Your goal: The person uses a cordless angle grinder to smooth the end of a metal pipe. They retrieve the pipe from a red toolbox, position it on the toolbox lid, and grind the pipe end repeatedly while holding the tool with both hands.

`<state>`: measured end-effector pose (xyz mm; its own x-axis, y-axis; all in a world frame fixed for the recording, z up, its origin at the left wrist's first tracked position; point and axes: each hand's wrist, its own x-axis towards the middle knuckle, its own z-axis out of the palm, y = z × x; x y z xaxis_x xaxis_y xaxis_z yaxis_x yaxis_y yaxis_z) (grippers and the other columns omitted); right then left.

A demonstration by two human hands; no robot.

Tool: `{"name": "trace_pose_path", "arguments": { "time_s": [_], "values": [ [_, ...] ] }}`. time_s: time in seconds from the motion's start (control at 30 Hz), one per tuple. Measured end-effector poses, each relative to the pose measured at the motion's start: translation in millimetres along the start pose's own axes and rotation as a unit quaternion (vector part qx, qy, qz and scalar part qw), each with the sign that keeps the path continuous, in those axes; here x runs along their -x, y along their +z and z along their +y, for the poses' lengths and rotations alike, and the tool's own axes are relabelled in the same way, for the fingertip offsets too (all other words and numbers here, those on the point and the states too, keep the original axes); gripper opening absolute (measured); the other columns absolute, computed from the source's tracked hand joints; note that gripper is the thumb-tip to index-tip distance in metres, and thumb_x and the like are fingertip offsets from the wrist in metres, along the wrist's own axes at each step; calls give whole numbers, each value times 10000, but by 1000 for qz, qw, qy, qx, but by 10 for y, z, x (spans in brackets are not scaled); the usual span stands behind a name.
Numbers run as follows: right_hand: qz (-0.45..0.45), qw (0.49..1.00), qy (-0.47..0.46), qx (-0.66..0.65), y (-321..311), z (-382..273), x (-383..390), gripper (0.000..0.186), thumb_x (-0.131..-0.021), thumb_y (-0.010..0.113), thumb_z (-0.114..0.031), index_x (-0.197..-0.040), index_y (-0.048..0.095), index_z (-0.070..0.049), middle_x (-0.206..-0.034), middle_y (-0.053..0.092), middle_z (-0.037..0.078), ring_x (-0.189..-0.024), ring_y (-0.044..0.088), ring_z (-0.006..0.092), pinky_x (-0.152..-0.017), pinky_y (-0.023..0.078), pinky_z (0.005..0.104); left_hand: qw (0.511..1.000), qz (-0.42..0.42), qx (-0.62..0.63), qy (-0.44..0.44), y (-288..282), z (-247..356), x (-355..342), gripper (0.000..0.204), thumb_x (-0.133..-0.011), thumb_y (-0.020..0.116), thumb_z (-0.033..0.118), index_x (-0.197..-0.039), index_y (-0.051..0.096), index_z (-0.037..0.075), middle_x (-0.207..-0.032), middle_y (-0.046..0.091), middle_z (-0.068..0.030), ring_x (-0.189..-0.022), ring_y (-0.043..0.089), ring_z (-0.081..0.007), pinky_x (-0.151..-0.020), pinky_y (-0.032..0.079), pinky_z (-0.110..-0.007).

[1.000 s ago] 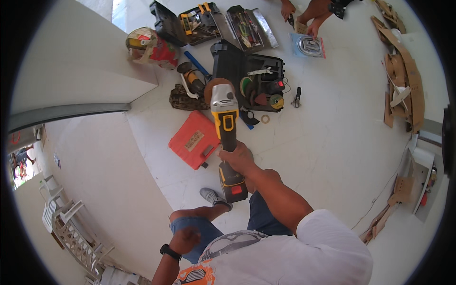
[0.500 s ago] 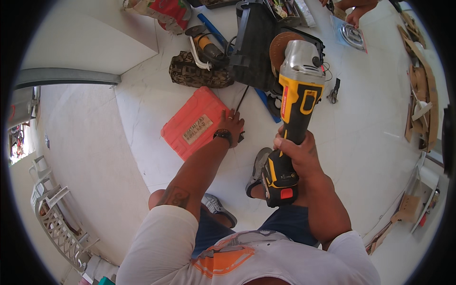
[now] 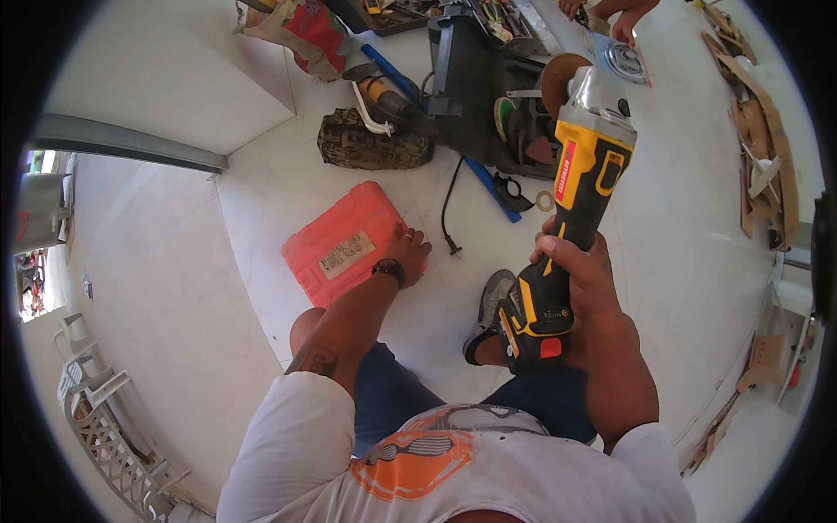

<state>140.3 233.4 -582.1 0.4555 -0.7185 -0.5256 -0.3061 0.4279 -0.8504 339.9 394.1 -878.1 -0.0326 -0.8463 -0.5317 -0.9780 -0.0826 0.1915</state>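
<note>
My right hand (image 3: 577, 266) is closed round the grip of a yellow and black cordless angle grinder (image 3: 580, 192). The grinder points away from me, its brown disc (image 3: 562, 83) at the far end and its battery near my lap. At the left, my left hand (image 3: 405, 255) has its fingers curled over the right edge of a red plastic tool case (image 3: 344, 240), which lies on the floor with a paper label on its lid. A black cord with a plug (image 3: 449, 235) lies just right of that hand.
An open black case (image 3: 471, 87) holds several discs (image 3: 514, 122). Beside it are a patterned cloth bag (image 3: 370, 144), a second grinder (image 3: 384, 94) and a blue bar (image 3: 493, 187). Another person's hand (image 3: 623, 33) is near a packaged hose (image 3: 626, 61). Cardboard (image 3: 758, 148) lies at right; plastic chairs (image 3: 96, 410) stand left.
My left hand and the red case have shifted left and nearer to me, away from the cord. The grinder has moved right with my right hand, uncovering discs in the black case.
</note>
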Motion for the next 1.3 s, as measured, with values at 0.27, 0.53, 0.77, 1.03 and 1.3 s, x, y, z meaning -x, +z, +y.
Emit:
{"name": "trace_pose_path", "arguments": {
  "time_s": [0.27,0.53,0.77,1.03,1.3],
  "values": [
    [24,999,25,6,-298,144,189,397,-776,800,-233,-1064,623,-24,-890,657,49,-807,651,150,-774,535,326,916,61,367,-150,-294,-577,-587,609,-892,729,411,-1358,574,51,-1282,674,-210,-1199,650,-399,-1119,445,-481],
    [43,998,28,27,-693,335,238,418,-772,791,-233,-1087,619,-20,-899,662,43,-836,644,151,-792,528,339,709,186,601,-318,-868,-2182,-1696,665,-916,659,200,-1536,441,102,-1385,616,-233,-1225,624,-420,-1026,532,-426],
    [68,997,47,14,-806,369,258,418,-775,784,-231,-1089,609,-18,-874,657,61,-809,672,179,-783,552,351,700,405,426,-406,-629,-1915,-1177,304,-925,638,159,-1194,753,78,-1098,755,-169,-1058,721,-327,-930,554,-430],
    [36,998,-9,-50,-485,171,261,368,-839,777,-232,-1084,625,-4,-867,669,76,-785,674,159,-739,557,322,811,217,434,-326,-134,-935,486,178,-916,740,222,-934,705,48,-865,748,-157,-852,738,-264,-778,566,-408],
    [-62,992,-60,-92,113,-53,404,379,-836,785,-296,-1065,640,-31,-827,661,68,-786,660,150,-728,550,314,838,153,380,-360,101,-642,597,365,-947,741,316,-1090,551,39,-1003,725,-231,-939,736,-385,-813,555,-490]
  ]
}}
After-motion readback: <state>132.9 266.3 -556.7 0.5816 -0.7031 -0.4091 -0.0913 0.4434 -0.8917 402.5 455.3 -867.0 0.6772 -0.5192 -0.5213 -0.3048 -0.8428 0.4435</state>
